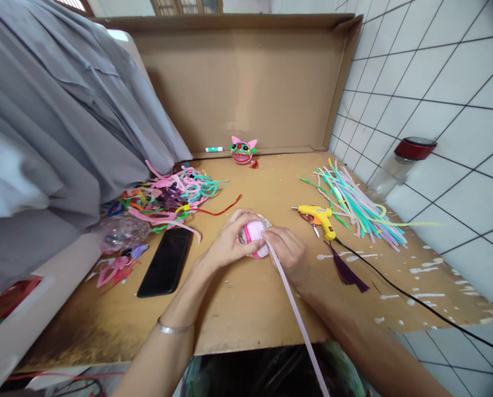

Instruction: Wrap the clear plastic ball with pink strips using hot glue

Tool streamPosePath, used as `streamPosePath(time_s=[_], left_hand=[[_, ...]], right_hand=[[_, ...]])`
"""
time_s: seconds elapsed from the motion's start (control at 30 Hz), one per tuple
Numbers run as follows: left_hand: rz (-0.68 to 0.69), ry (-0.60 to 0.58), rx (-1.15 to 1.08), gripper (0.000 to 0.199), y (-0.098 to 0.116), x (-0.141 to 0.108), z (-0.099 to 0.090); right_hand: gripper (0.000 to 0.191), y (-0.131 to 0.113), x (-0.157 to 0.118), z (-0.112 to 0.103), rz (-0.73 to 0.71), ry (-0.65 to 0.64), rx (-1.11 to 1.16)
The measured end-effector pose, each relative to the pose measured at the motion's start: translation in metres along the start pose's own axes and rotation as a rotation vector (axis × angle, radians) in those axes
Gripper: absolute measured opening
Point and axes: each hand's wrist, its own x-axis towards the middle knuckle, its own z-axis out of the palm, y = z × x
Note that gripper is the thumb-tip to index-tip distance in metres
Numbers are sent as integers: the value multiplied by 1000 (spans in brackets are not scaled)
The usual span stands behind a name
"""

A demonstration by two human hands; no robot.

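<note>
A small round piece (255, 231) wrapped in pale pink and bright pink strips is held above the middle of the table. My left hand (231, 238) grips it from the left, thumb below and fingers over the top. At its right side my right hand (287, 249) pinches a pale pink pipe cleaner (293, 300), which lies against the piece and trails down past the table's front edge. The fingertips of my right hand touch the wrapped surface. Part of the round piece is hidden behind my fingers.
A yellow glue gun (321, 218) with a black cord and a purple tassel (348, 269) lie right. Behind them are loose pipe cleaners (358, 201). Left are a black phone (165, 263) and a tangled colourful pile (176, 190). A pink-eared figure (242, 151) sits by the cardboard wall (242, 82).
</note>
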Motion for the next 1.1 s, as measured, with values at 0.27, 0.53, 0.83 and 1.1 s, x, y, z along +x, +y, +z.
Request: streamPosePath(time_s=[0.27,0.53,0.83,1.1], left_hand=[[14,5,6,37,-3,0,0],[36,15,-2,39,-6,-1,1],[47,5,15,39,-6,-2,0],[28,-4,33,39,-5,-2,-1]], right_hand=[[15,-1,3,0,-21,13,-24],[16,-1,3,1,5,21,2],[16,-1,1,1,9,-4,-3],[15,-1,4,0,5,3,0]])
